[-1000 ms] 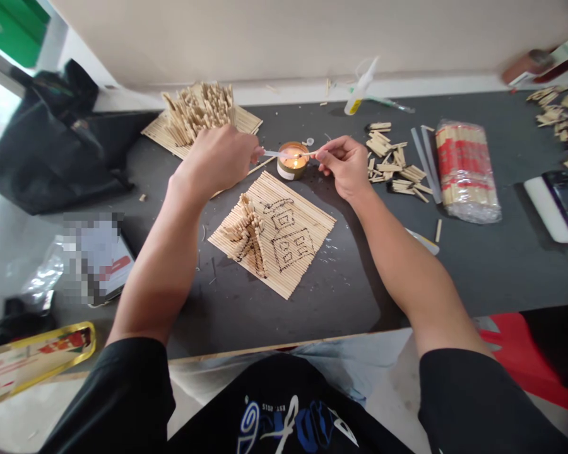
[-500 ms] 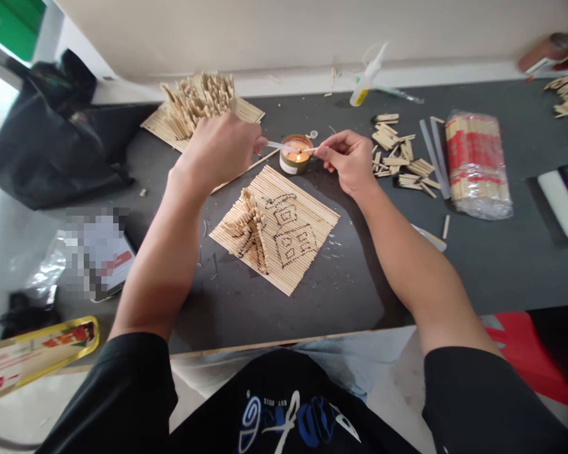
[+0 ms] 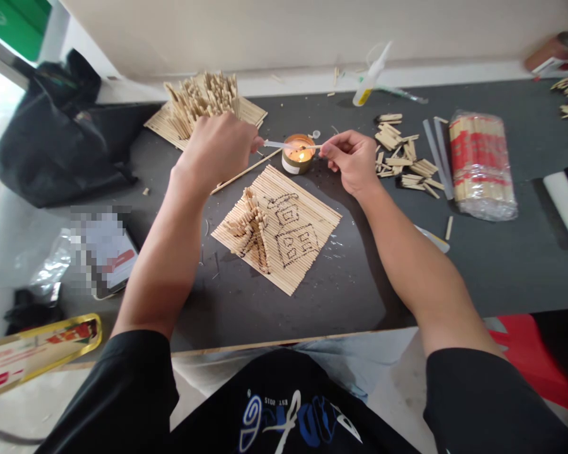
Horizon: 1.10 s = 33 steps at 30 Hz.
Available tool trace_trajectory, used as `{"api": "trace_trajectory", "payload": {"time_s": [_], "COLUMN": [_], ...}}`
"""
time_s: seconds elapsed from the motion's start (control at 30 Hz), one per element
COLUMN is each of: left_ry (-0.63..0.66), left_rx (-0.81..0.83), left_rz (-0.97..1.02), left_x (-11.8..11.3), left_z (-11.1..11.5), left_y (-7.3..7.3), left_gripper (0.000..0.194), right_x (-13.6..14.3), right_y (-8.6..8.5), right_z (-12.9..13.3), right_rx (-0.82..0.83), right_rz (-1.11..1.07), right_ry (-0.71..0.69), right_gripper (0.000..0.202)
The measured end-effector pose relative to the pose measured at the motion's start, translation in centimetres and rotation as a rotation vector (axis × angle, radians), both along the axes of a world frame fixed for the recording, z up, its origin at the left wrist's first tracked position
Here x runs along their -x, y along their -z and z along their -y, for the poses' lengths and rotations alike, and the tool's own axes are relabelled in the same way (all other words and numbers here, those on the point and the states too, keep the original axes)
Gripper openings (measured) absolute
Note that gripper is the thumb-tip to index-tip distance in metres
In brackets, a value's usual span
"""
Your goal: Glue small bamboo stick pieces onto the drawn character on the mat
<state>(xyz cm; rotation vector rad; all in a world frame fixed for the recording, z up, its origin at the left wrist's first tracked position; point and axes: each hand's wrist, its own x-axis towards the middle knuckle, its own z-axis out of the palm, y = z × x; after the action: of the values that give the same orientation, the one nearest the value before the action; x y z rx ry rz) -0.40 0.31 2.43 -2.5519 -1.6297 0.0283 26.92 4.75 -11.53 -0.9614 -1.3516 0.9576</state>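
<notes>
In the head view, a clear rod (image 3: 277, 145) is held in the L hand (image 3: 224, 145), w/ its end gripped by the fingers. A short stick (image 3: 314, 147) is pinched b/w the thumb & fingertips of the R hand (image 3: 353, 161). Both tips are held over the lit candle (image 3: 296, 167), nr the flame (image 3: 301, 157); whether they touch can't be told, b/c that spot is too small.

The short stick could be burnt or lit if it's held too low or too long. The rod looks like glue, so it could be made too soft, & hot drips could be dropped on skin. Fingers could be hurt too, esp. on the R, b/c they're kept v. close to the heat by such a short stick. If it's pinched too loosely, it could be lost in the candle.

The stick mat (image 3: 312, 211) is laid just below, w/ black lines (image 3: 296, 243) drawn on it & a clump of sticks (image 3: 253, 221) stood on its left part. If the candle were bumped, hot wax could be spilt there, & dry wood is easily lit. A long thin stick (image 3: 246, 172), laid just beside the candle, could be caught as well.
</notes>
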Motion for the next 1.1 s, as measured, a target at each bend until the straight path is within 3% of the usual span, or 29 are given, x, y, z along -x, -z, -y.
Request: {"api": "trace_trajectory", "payload": {"time_s": [1.1], "left_ry": [0.030], "left_rx": [-0.036], "left_rz": [0.051], "left_x": [0.45], "left_z": [-0.21], "left_y": [-0.06], "left_gripper": [0.029], "right_x": [0.01], "right_y": [-0.45], "right_z": [0.21], "right_rx": [0.057], "right_rz": [0.063], "right_ry": [0.033], "right_gripper": [0.058]}}
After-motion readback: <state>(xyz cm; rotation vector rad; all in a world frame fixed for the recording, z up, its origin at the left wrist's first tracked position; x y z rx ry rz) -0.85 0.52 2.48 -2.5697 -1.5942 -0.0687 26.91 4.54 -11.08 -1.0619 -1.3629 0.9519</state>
